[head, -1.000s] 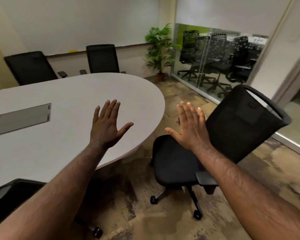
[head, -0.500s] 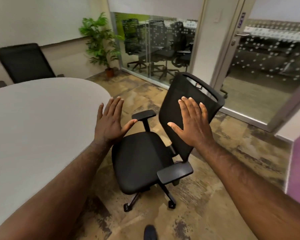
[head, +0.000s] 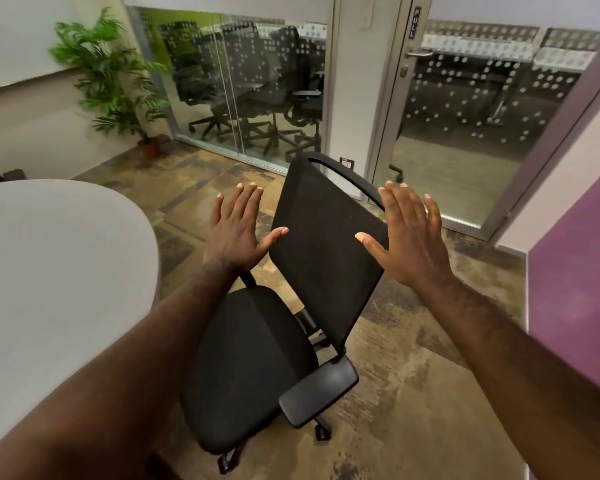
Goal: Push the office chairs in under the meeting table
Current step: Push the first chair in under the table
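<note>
Both my arms are stretched out in front of me. Nearest thing under them is the chair (head: 257, 358): its seat sits below my left forearm, one armrest (head: 317, 393) pokes out toward me on the right, and it's just off the rounded end of the table (head: 49, 271), not tucked under. Left hand (head: 238, 233) is flat, fingers straight and spread, thumb tip right at the left edge of the backrest (head: 326, 251); can't tell if it's actually touching. Right hand (head: 407, 237) is the same deal, fingers splayed, holding nothing, up by the right side of the backrest top. Past my left fingertips there's carpet, then a potted plant (head: 113, 77) in the corner. Past my right fingertips is a glass door (head: 465, 109), more chairs behind the glass.
</note>
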Demonstrator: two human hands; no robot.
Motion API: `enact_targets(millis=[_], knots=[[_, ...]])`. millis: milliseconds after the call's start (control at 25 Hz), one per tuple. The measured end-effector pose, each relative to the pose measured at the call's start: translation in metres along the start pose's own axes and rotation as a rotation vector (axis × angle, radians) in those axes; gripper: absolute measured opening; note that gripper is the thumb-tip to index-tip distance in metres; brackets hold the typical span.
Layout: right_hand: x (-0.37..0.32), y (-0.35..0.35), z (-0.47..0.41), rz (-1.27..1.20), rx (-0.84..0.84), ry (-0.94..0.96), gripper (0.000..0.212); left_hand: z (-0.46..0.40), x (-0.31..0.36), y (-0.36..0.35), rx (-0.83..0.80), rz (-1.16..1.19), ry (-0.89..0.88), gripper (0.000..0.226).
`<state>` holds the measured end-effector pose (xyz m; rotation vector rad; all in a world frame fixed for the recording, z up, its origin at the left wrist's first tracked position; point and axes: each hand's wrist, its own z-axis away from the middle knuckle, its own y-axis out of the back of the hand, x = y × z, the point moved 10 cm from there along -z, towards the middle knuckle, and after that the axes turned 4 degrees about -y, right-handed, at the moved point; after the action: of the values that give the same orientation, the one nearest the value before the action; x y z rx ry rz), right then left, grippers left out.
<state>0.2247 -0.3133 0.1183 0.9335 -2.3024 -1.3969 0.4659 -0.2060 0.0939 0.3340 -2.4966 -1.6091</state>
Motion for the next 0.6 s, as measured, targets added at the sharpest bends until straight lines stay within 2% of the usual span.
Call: enact_targets(millis=[280, 600], knots=[[0.077, -0.049, -0.061, -0.021, -0.048, 0.02, 0.077, -0.072, 0.027, -0.048, -0.005, -0.014, 0.052, 0.088], [0.147, -0.095, -0.144, -0.092, -0.082, 0.246, 0.075, -0.131, 0.058, -0.079, 0.037, -0.057, 0.227, 0.086]])
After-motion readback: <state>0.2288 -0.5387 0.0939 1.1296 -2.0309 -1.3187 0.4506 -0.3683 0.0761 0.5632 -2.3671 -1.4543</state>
